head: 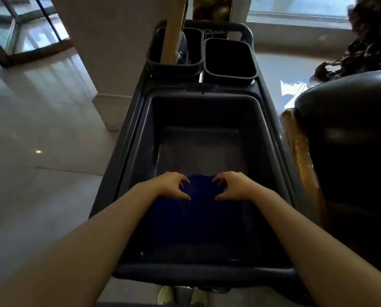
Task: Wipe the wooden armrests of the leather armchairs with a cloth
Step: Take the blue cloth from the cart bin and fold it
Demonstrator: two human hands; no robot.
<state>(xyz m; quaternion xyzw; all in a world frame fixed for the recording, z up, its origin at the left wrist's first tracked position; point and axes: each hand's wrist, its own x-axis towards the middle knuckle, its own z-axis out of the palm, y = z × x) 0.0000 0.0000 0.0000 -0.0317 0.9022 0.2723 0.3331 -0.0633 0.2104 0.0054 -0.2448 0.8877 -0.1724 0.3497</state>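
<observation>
A dark blue cloth (201, 209) lies in the large tub of a dark cleaning cart (127, 156). My left hand (172, 186) and my right hand (232, 186) are both down in the tub with fingers curled, pinching the far edge of the cloth from either side. A dark leather armchair (349, 151) stands to the right of the cart. Its wooden armrest or frame (300, 151) shows as a glossy brown strip beside the cart's right edge.
Two smaller black bins (229, 60) sit at the cart's far end, the left one holding a wooden handle (174, 29). A pale pillar (92, 52) stands to the left, over polished floor (41, 129). A dark plant (367, 36) is at top right.
</observation>
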